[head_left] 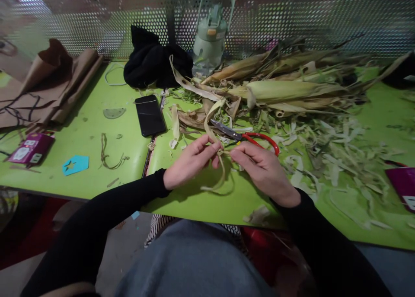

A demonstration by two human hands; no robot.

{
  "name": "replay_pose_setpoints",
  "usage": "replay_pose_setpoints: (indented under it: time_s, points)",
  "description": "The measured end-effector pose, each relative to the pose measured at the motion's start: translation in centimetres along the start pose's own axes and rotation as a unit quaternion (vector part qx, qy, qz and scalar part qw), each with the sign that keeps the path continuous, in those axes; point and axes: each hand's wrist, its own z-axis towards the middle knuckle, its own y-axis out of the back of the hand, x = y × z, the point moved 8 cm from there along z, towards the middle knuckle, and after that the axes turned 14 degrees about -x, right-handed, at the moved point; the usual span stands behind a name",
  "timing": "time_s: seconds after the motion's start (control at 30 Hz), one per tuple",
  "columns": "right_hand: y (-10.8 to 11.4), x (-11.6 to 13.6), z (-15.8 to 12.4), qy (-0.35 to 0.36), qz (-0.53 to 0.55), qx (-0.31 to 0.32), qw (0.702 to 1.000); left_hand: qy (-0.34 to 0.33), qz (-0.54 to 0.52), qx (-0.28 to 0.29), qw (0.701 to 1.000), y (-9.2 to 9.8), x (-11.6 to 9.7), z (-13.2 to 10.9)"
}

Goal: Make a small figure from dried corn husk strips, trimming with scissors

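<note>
Between my two hands a pale strip of corn husk point(223, 171) is held just above the green table. My left hand point(197, 156) pinches it between thumb and fingers, with one end standing up past the fingertips and another curling down below. My right hand point(259, 165) is closed on a thin, twisted-looking part of the same strip, close to the left fingertips. Right behind the hands lie scissors with red handles point(264, 140), their blades pointing to the left. Torn husk pieces point(191, 122) lie beyond them. The fingers hide part of the strip.
Corn husks point(279, 89) are heaped at the back right, and shreds point(343, 154) cover the right side. A black phone point(150, 115), a green bottle point(210, 39), black cloth point(155, 61), brown paper point(65, 81) and a purple box point(31, 148) stand or lie around. A perforated screen point(292, 16) borders the back.
</note>
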Motion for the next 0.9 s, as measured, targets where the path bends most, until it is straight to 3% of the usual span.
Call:
replay_pose_setpoints:
  time_s: [0.23, 0.43, 0.73, 0.9]
  points:
    - [1.4, -0.3, -0.3, -0.032, 0.008, -0.062, 0.998, -0.036, -0.021, -0.030, 0.999, 0.5, -0.9, -0.1]
    - [-1.2, -0.8, -0.4, -0.057, 0.008, 0.043, 0.997, -0.079, 0.007, -0.021, 0.997, 0.3, -0.1, 0.1]
    - [-1.3, -1.0, -1.0, -0.119, 0.061, 0.053, 0.990, -0.048, 0.043, 0.061, 0.996, -0.2, 0.0, -0.1]
    - [-0.6, -0.3, -1.4, -0.102, 0.043, 0.060, 0.992, -0.071, 0.101, 0.077, 0.989, 0.2, -0.5, 0.1]
